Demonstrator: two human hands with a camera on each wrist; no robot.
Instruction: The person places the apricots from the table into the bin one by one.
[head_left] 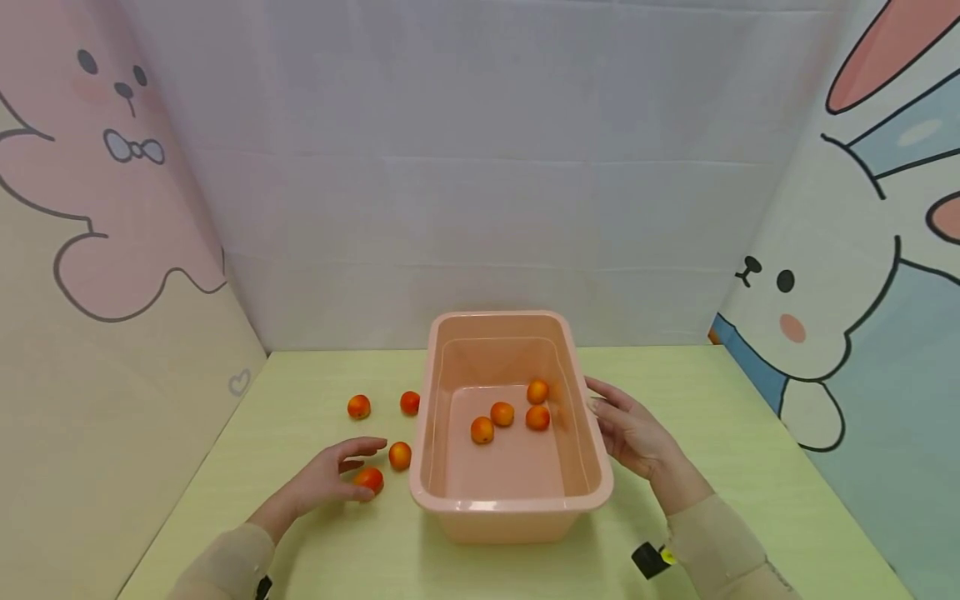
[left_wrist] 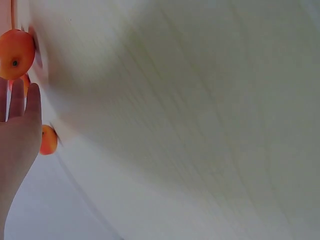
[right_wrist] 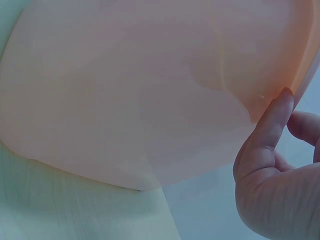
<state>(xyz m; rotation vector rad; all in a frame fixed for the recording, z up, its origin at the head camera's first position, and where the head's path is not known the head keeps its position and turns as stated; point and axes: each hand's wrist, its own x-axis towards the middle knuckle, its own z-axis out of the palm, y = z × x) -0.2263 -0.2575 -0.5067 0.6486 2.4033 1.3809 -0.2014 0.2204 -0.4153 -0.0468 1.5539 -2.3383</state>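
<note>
My left hand [head_left: 330, 479] reaches in from the left. Its fingers and thumb are spread around a small, round orange-red fruit [head_left: 369, 479] on the table, with the thumb along its near side. In the left wrist view the fingers of that hand [left_wrist: 17, 132] look straight, with a fruit [left_wrist: 17, 54] just past their tips. A pink plastic bin [head_left: 427, 467] stands right of this hand and holds several similar fruits [head_left: 502, 414]. My right hand [head_left: 633, 429] is at the bin's right side, thumb and fingertips touching just under the rim [right_wrist: 305, 60].
More loose fruits lie left of the bin: one [head_left: 401, 456] beside the left hand, others [head_left: 359, 407] farther back. The pale green-yellow table [head_left: 675, 375] meets a white cloth backdrop [head_left: 487, 208]. Cartoon-printed panels [head_left: 847, 292] flank both sides. A small black object [head_left: 649, 560] is near the right sleeve.
</note>
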